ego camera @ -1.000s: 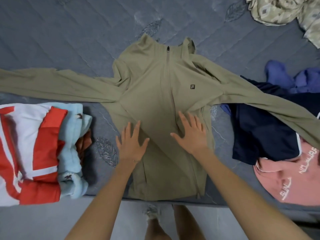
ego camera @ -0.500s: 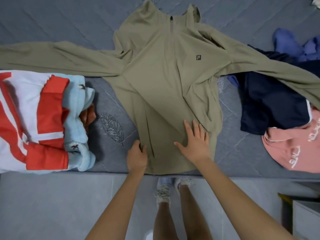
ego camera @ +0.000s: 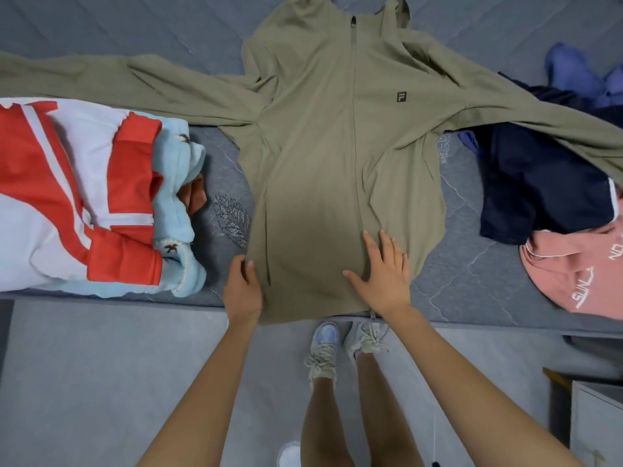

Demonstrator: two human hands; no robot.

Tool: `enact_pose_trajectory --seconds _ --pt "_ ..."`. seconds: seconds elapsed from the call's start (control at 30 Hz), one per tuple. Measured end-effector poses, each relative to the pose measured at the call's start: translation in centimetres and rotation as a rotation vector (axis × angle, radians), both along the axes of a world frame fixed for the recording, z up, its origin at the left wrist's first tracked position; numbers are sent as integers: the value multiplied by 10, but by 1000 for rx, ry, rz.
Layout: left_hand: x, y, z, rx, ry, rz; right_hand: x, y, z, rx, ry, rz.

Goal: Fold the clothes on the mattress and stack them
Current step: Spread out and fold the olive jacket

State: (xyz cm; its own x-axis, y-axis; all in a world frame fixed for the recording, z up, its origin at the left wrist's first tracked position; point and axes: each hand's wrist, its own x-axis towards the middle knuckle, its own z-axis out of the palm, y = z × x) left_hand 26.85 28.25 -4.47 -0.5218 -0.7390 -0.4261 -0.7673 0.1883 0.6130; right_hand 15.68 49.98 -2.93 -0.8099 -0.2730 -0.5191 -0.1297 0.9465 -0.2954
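Fingers [ego camera: 240, 264], L hand [ego camera: 242, 291], on jacket [ego camera: 323, 146] edge

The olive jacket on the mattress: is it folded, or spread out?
Spread out. The olive jacket lies flat, front up, both sleeves stretched sideways. The left hand pinches its lower edge; the right hand rests on it.

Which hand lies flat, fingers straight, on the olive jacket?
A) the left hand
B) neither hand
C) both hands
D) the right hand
D: the right hand lies flat on the olive jacket with fingers spread; the left hand grips its side edge with curled fingers.
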Motion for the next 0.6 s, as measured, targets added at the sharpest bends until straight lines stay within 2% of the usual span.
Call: enact_pose_trajectory --seconds 0.07,0.13,0.23,0.3,0.43,0.6 --pt "-2 0 -1 55 -3 -30 3 3 0 -9 4 5" --pt "-3 2 2 23 -5 -69 4 5 1 -43 33 -15" --pt "-5 13 9 -238 -36 -272 1 15 7 -84 80 -102" --pt "-11 25 12 -337 -39 -420 -5 25 9 -82 65 -166" --pt "-33 59 11 -272 -42 -676 -16 45 5 -103 17 -242" --pt "-64 113 5 -214 70 -1045 -29 63 0 -322 30 -489"
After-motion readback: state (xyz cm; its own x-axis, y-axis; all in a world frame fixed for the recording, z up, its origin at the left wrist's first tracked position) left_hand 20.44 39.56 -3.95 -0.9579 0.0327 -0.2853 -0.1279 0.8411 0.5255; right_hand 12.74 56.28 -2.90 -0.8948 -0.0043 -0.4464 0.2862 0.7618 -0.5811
